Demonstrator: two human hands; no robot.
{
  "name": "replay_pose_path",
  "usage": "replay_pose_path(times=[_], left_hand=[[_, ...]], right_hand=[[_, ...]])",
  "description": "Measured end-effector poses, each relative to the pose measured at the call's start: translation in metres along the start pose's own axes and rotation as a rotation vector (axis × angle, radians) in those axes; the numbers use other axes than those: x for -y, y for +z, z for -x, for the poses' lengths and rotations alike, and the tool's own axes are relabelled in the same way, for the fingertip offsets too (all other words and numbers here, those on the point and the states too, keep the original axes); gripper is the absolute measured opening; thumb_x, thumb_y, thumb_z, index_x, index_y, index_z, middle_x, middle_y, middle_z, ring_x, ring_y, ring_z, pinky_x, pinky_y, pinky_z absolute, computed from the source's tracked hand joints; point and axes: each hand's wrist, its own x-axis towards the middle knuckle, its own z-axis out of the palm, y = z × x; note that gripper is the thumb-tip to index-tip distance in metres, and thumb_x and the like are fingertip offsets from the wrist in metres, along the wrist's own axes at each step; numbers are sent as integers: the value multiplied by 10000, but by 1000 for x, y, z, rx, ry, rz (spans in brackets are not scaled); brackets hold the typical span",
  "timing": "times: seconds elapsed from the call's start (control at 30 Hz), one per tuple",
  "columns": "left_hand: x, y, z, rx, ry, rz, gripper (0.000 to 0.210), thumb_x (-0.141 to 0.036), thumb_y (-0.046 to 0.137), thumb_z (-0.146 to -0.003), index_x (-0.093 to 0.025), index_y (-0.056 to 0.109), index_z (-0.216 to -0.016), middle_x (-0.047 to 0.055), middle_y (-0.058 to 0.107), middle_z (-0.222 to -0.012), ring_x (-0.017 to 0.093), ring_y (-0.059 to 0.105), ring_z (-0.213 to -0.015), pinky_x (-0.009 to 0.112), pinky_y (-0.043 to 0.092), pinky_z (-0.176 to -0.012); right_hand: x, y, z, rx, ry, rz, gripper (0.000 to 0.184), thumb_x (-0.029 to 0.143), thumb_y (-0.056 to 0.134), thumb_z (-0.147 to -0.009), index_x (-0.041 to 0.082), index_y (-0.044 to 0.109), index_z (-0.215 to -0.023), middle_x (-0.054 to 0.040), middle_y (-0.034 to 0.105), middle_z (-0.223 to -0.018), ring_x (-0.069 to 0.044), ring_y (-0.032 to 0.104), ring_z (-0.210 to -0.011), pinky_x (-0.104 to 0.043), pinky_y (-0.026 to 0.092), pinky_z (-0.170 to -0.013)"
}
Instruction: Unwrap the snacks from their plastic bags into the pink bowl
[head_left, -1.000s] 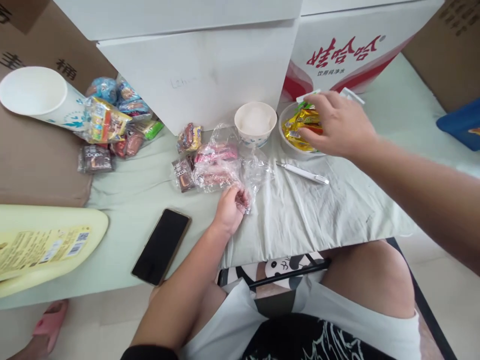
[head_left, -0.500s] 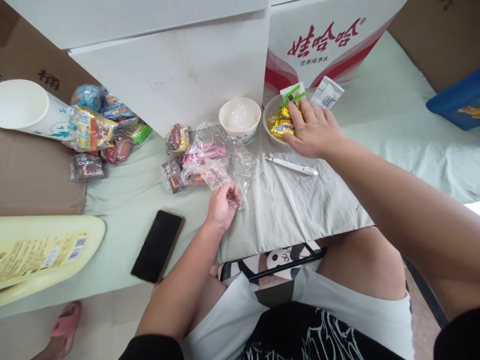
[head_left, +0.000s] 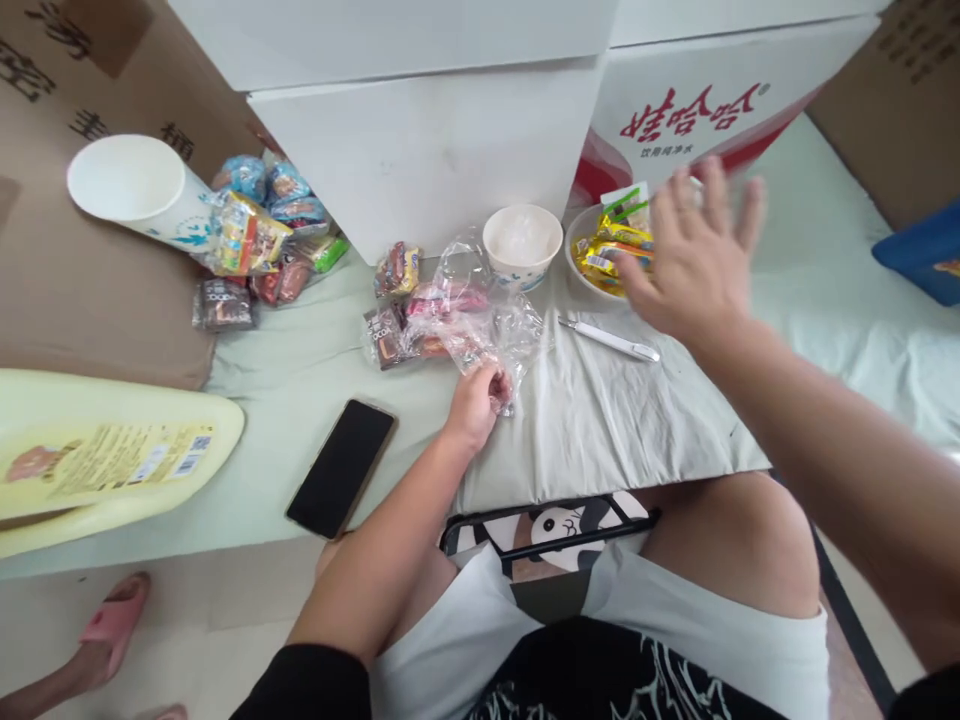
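Closed on the edge of a crinkled clear plastic bag [head_left: 517,330] is my left hand [head_left: 478,400]. Pink and brown wrapped snacks [head_left: 448,300] lie in or under that bag; which, I cannot tell. My right hand [head_left: 697,260], fingers spread and slightly blurred, hovers by a bowl [head_left: 581,282] of yellow-wrapped snacks [head_left: 611,250], hiding its right side. A green-and-white packet [head_left: 626,205] stands at the bowl's back. A white utility knife [head_left: 611,340] rests in front of the bowl. Left of it stands a paper bowl [head_left: 523,250] with clear plastic inside.
A black phone [head_left: 343,468] and a yellow bottle [head_left: 150,440] lie to the left. A paper cup [head_left: 142,190] lies tilted near a heap of packaged snacks [head_left: 255,240]. White cartons [head_left: 427,150] stand along the back. A blue object [head_left: 919,255] sits far right.
My right hand has lifted off the snacks in the bowl and moved back, with fingers spread. My left hand stays on the plastic bag. The view has shifted left.
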Motion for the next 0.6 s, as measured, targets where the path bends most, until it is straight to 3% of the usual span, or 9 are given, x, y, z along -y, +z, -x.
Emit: replay_pose_path(times=[0.07, 0.1, 0.13, 0.2, 0.27, 0.37, 0.43, 0.5, 0.6], left_hand=[[3, -2, -1, 9, 20, -57, 240, -297, 586, -762, -199, 468, -579, -35, 466, -525, 90, 428, -508, 217, 336, -513], [4, -2, 0, 14, 43, -106, 257, -316, 573, -775, -201, 468, -572, -32, 467, -529, 97, 426, -515, 229, 338, -523], [5, -2, 1, 23, 74, -172, 269, -330, 561, -790, -203, 472, -571, -29, 469, -535, 103, 427, -526, 241, 345, -537], [7, -2, 4, 74, 156, -340, 280, -349, 548, -819, -206, 487, -587, -26, 476, -554, 118, 435, -557, 265, 367, -581], [9, -1, 10, 191, 237, -516, 280, -365, 554, -832, -209, 502, -606, -21, 489, -575, 134, 453, -595, 287, 391, -631], [9, 2, 17, 385, 251, -620, 270, -402, 588, -812, -207, 546, -630, 1, 551, -627, 152, 502, -646, 313, 431, -692], [5, 3, 20, 450, 167, -523, 259, -410, 613, -789, -194, 589, -648, 17, 586, -663, 154, 534, -663, 312, 456, -699], [-2, 3, 19, 483, 3, -315, 271, -420, 619, -777, -176, 610, -661, 26, 588, -663, 146, 553, -628, 285, 451, -611], [-17, -2, 17, 495, -256, 56, 295, -427, 641, -752, -168, 551, -644, 5, 540, -637, 92, 488, -456, 218, 316, -403]], right_hand=[[15, -9, 31, -195, -114, -136, 517, 360, 467, -959, 154, 509, -1432, -204, 558, -1485, -370, 431, -1459, -648, 273, -1200], [24, -8, 47, -190, -200, -251, 480, 320, 475, -948, 182, 522, -1406, -182, 600, -1436, -337, 525, -1386, -589, 402, -1145], [34, -3, 63, -134, -260, -376, 475, 308, 490, -940, 206, 514, -1403, -167, 611, -1417, -320, 571, -1342, -555, 466, -1105], [57, 16, 91, 22, -322, -581, 559, 385, 573, -909, 231, 468, -1436, -183, 496, -1532, -343, 529, -1389, -548, 489, -1094], [76, 38, 109, 96, -288, -735, 678, 415, 624, -886, 229, 388, -1494, -205, 390, -1604, -358, 495, -1420, -544, 496, -1092], [85, 55, 117, 224, -223, -855, 572, 333, 579, -922, 266, 422, -1468, -157, 599, -1414, -308, 619, -1278, -470, 550, -1012], [78, 54, 117, 319, -209, -948, 550, 376, 608, -924, 286, 455, -1444, -113, 681, -1254, -272, 691, -1091, -412, 582, -897], [68, 48, 115, 377, -186, -1056, 661, 490, 638, -909, 295, 400, -1494, -96, 680, -1194, -236, 688, -903, -372, 578, -751], [59, 45, 113, 282, -99, -1098, 629, 589, 537, -940, 308, 415, -1489, -101, 623, -1221, -224, 622, -858, -375, 541, -690]])
